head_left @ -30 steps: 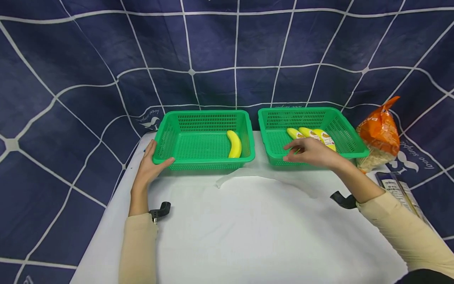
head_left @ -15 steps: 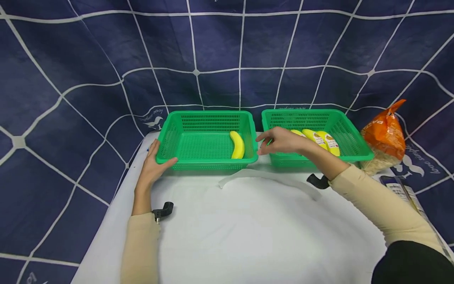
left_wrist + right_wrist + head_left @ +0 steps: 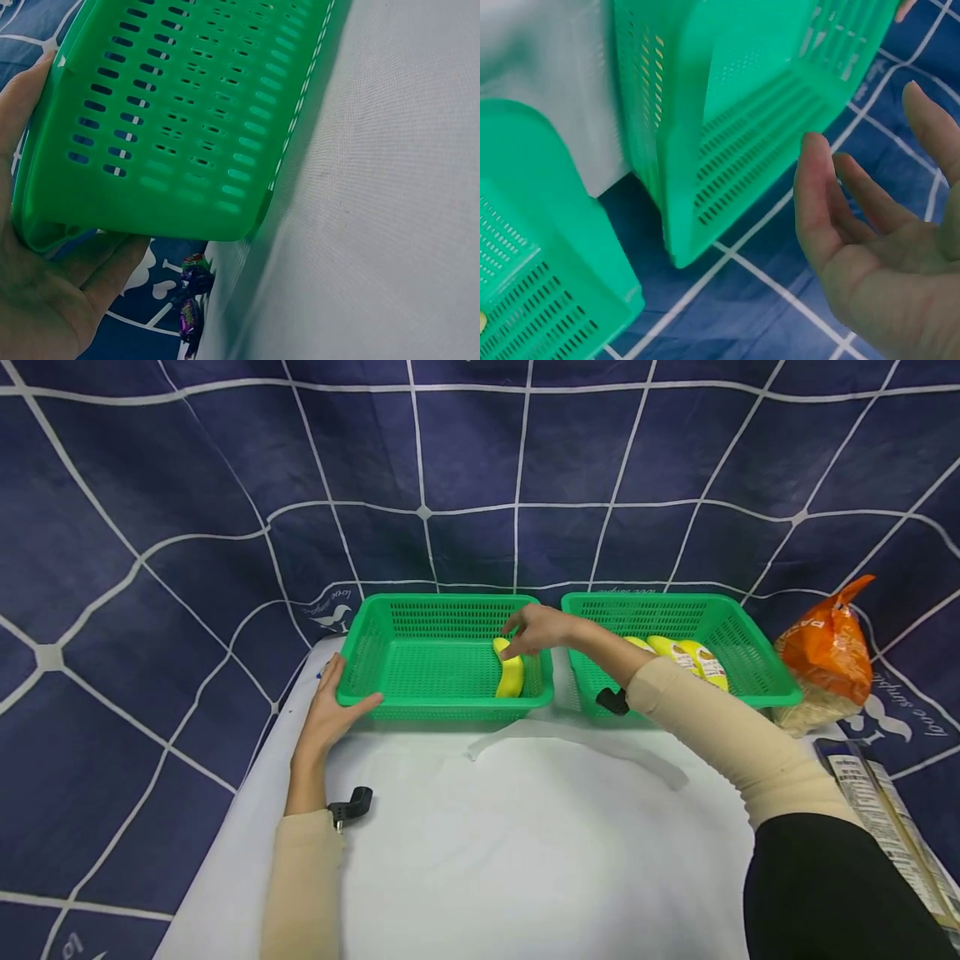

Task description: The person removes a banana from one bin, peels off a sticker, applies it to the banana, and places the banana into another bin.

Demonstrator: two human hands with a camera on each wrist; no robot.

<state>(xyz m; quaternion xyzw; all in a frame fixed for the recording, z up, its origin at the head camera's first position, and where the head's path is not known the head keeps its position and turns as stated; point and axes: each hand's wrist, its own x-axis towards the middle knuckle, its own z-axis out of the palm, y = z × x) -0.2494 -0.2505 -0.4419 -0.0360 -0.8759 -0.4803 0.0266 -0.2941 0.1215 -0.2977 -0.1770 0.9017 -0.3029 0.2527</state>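
My left hand (image 3: 327,714) spans the near left corner of the left green basket (image 3: 435,668), thumb at the front rim and fingers along the outer side. In the left wrist view, that hand (image 3: 45,300) touches the basket's slotted wall (image 3: 169,210) with its fingers extended. Over the left basket's right side hovers my right hand (image 3: 543,628), beside the upper end of a yellow banana (image 3: 512,678). The right wrist view shows this hand (image 3: 877,277) with loosely bent fingers and thumb apart, nothing between them. Several labelled bananas (image 3: 708,664) lie in the right green basket (image 3: 750,647).
An orange-and-clear bag (image 3: 825,647) stands right of the baskets, above a printed flat packet (image 3: 885,818). A translucent strip (image 3: 577,735) lies on the white tabletop (image 3: 525,852). Small shiny wrapped items (image 3: 193,289) sit by the table edge. Dark blue gridded cloth (image 3: 465,460) hangs behind.
My right hand has moved left, from over the right basket across the gap to above the banana in the left basket. The left hand stays at its corner.
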